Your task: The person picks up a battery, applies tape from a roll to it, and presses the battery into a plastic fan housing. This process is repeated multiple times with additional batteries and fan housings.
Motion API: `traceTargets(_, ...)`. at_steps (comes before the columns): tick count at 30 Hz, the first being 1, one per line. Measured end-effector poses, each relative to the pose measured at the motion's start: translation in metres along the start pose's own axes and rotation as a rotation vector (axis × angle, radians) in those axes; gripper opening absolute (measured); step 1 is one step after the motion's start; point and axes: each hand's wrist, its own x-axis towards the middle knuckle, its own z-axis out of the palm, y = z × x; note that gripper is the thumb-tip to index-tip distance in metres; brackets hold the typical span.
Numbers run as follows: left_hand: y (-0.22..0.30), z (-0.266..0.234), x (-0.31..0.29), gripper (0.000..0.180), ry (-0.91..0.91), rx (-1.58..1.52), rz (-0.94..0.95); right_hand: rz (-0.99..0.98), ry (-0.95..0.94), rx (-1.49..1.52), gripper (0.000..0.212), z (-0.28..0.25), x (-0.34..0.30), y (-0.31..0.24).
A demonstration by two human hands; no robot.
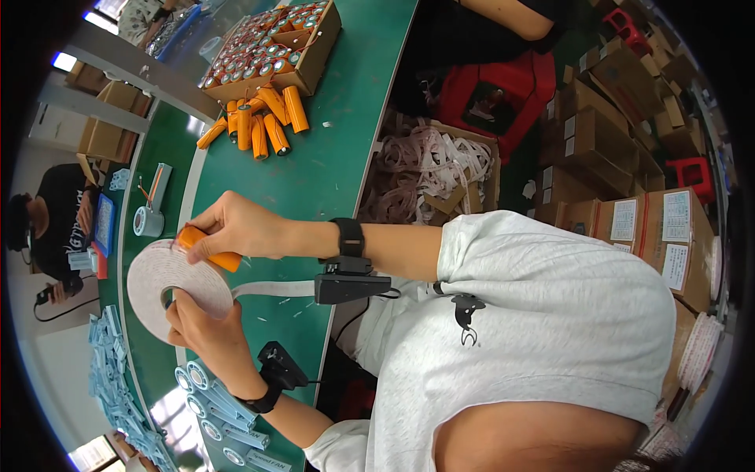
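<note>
Right hand (240,226) closed round an orange cylinder (229,261) at the edge of a white tape roll (149,275), left hand (208,334) curled into the roll's core, both over a green workbench (346,157), more orange cells (244,130) strewn beside a packed carton (316,67), a co-worker (63,212) across, a red stool (511,86) nearby

This is an assembly workshop, built around a long green-topped workbench (338,165). On the bench are a brown cardboard box (322,57) packed with wired cylinders (263,51), loose orange cylinders (277,134) and light-blue tubular plastic housings (228,403); a wide roll of white tape (189,275) is held above it. Beside it stand a carton (492,153) of tangled white strips (448,161) and a red plastic stool (535,79), with labelled brown cartons (602,149) stacked farther from it. Across it, heaped light-blue plastic pieces (118,377) are probably casings, though the lens bends that edge.
</note>
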Motion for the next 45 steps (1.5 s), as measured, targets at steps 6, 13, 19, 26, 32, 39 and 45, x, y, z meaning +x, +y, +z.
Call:
traceTargets(6,0.06,0.026,0.006,0.054,0.092,-0.021,-0.295,-0.064,0.411,0.34,0.022,0.008,0.016,0.009)
traceTargets(13,0.053,0.032,-0.016,0.049,0.167,-0.128,-0.541,0.004,0.56,0.731,0.01,0.01,0.045,0.013)
traceTargets(19,0.052,0.063,-0.004,0.051,0.154,-0.202,-0.339,0.125,0.403,0.249,0.01,-0.018,0.029,0.014)
traceTargets(26,0.051,0.049,-0.029,0.058,0.069,-0.207,-0.148,-0.071,0.588,0.394,0.016,-0.032,0.061,0.038)
traceTargets(32,0.034,0.04,-0.018,0.051,-0.418,-0.704,-0.258,-0.175,0.177,0.555,0.027,-0.056,0.058,-0.019)
traceTargets(39,-0.086,-0.045,-0.023,0.06,-0.304,0.523,0.203,0.098,-0.315,0.274,0.025,-0.047,0.007,-0.009)
traceTargets(45,-0.141,-0.045,-0.032,0.057,-0.896,-0.049,-0.037,-0.026,-0.456,-0.419,0.021,-0.023,-0.007,-0.016)
